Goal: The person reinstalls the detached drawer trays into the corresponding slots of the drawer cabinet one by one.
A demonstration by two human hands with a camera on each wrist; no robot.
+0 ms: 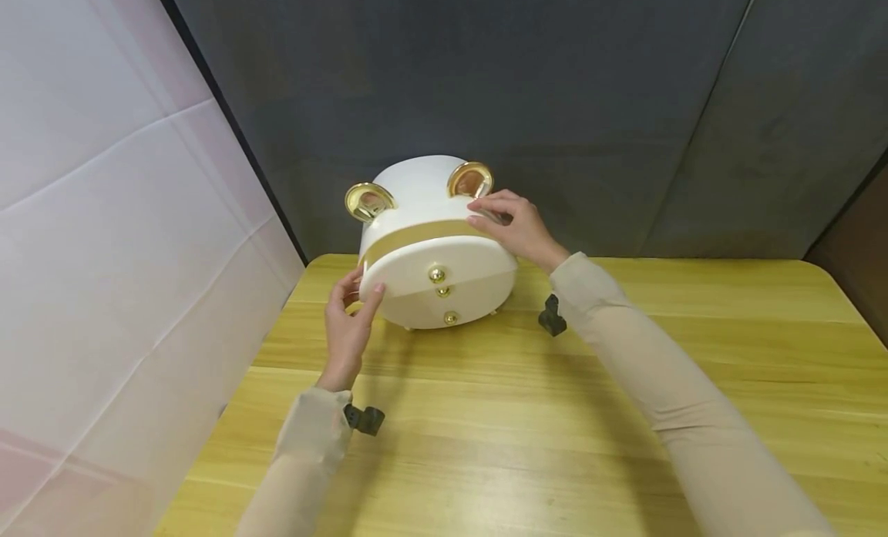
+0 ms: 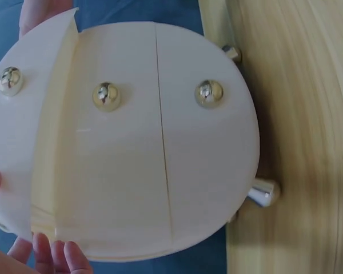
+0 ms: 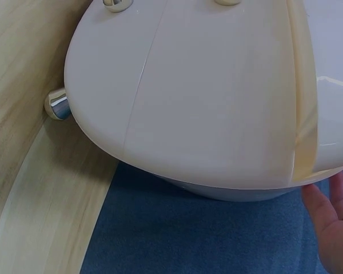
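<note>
White round box held at the back of a wooden table

The table (image 1: 624,383) carried the cream box (image 1: 437,244), gold-banded, with three gold knobs (image 1: 437,275). The left hand (image 1: 350,321) pinched its lower left edge; the right hand (image 1: 513,225) curled its fingers over the upper right rim.

Your left hand (image 1: 349,321) raised, fingers curled, thumb pressing forward, your right hand (image 1: 515,225) reaching further ahead, fingers bent and pinching, both arms extended in beige sleeves (image 1: 666,391)
</note>
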